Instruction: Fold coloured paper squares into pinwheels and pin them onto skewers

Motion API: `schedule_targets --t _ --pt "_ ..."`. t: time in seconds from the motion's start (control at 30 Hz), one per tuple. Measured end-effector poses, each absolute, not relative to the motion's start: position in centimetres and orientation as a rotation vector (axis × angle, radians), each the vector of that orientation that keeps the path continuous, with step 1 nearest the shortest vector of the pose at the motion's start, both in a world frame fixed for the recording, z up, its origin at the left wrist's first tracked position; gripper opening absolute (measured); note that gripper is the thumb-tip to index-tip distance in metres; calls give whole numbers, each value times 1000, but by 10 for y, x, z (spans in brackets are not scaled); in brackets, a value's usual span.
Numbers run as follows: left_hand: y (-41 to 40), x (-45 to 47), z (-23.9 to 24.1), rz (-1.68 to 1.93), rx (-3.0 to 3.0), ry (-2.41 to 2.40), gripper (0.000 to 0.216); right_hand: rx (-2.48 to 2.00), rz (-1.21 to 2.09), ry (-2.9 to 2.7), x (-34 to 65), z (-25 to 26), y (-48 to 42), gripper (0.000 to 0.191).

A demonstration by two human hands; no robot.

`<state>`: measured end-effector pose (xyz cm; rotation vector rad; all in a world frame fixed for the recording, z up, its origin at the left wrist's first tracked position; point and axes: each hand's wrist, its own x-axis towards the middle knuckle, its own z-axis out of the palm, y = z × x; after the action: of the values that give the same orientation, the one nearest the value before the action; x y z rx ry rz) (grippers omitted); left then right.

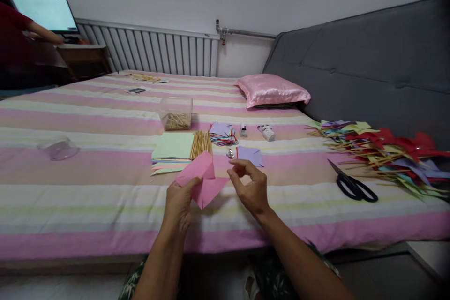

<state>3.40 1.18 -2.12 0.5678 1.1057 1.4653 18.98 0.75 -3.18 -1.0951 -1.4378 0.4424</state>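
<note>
Above the near edge of the bed (105, 192), a pink sheet (203, 179) was held up in the air, its flaps bent and its right tip pointing toward the other hand. The left hand (179, 199) grasped it at its left side, thumb pressed on top. The right hand (250, 186) was just beside that right tip, thumb and forefinger brought together; whether they gripped the tip, or anything small, could not be told.

Just beyond the pink sheet lay a paper stack (172, 144), pale green on top, with loose sheets poking out on its near side. Sticks (201, 144) lay side by side against its right edge, and right of them was a pile of cut papers (221, 130), purple uppermost. Nearer, a purple sheet (251, 154) lay flat with small metal bits (230, 153) at its left. A small bottle (243, 130) and a white packet (267, 132) were to the right of the pile.

Farther back, a clear box (176, 104) held more sticks; a clear lid (60, 150) lay well to the left. On the right, open scissors (348, 181) rested near a heap of pinwheels (383, 143). Beyond were a pink pillow (272, 90) and, far left, a person's arm (45, 33) reaching onto a counter (84, 55) before a monitor (45, 11).
</note>
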Motion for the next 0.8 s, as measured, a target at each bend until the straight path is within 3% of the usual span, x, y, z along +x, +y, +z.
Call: schedule_targets --t 0.07,0.3,0.67,0.8 --pt "13 31 -19 1500 500 1096 27 -1060 424 -1589 189 -33 4 15" --pt "15 27 -15 1459 342 1026 19 -899 618 -2056 183 -41 1 37" --pt "12 33 -19 1419 442 982 20 -907 859 -1824 179 -42 5 12" --pt "11 36 -20 1487 473 1007 26 -925 1101 -1515 173 -40 3 16"
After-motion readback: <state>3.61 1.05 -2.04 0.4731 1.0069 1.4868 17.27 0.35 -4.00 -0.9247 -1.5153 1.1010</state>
